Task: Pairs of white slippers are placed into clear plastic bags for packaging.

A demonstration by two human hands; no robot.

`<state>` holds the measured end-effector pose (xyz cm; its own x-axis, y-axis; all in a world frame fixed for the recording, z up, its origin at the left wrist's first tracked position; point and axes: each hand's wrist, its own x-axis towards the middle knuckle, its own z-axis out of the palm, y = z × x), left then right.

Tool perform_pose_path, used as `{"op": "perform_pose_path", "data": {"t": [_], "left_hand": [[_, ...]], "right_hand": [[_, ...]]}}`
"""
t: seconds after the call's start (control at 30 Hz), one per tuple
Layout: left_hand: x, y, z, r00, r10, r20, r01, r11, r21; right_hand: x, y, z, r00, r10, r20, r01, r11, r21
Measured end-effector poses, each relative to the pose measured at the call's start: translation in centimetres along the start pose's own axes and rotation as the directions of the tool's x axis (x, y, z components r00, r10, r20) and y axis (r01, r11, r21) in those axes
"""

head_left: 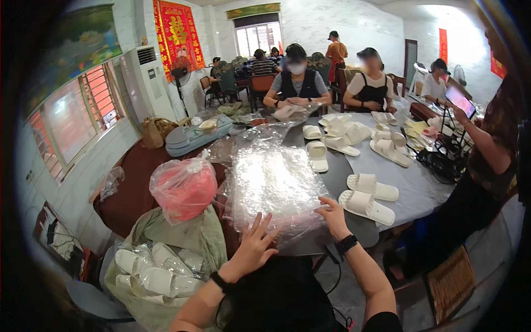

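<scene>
A grey-covered table point(412, 180) spreads out to the right of the stack of clear plastic bags point(271, 182), which lies flat, glossy and slightly uneven in front of the person. Smaller than the table, an open green woven sack point(185, 231) sits left of the stack and nearer the person; a tied plastic bag with red contents point(184, 188) lies just beside the stack's left edge. White slippers in clear film point(157, 279) fill the sack's mouth, so bagging looks partly done; a bare pair of cream slippers point(368, 209) to the stack's right, and more loose slippers point(338, 143) farther back, appear left to bag. The left hand point(254, 246) spreads its fingers over the stack's near edge, gripping nothing visible; the right hand point(333, 220) curls at its right near corner, whether pinching film cannot be told.
</scene>
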<state>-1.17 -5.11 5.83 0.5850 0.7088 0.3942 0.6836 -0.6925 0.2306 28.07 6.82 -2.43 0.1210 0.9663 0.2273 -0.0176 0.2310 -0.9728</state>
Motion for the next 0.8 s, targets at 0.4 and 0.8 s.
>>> {"op": "perform_pose_path", "data": {"t": [0.4,0.8], "left_hand": [[3.7,-4.6,6.8,0.967,-0.001,0.254,-0.024,0.995,0.096],[4.9,-4.9,7.3,0.988,0.115,0.106,-0.129,0.982,0.139]], "right_hand": [[-0.1,-2.7,-8.7,0.881,-0.473,0.005,0.358,0.661,-0.66],[5.7,2.6,-21.4,0.987,0.14,0.08,-0.067,0.808,-0.585]]}}
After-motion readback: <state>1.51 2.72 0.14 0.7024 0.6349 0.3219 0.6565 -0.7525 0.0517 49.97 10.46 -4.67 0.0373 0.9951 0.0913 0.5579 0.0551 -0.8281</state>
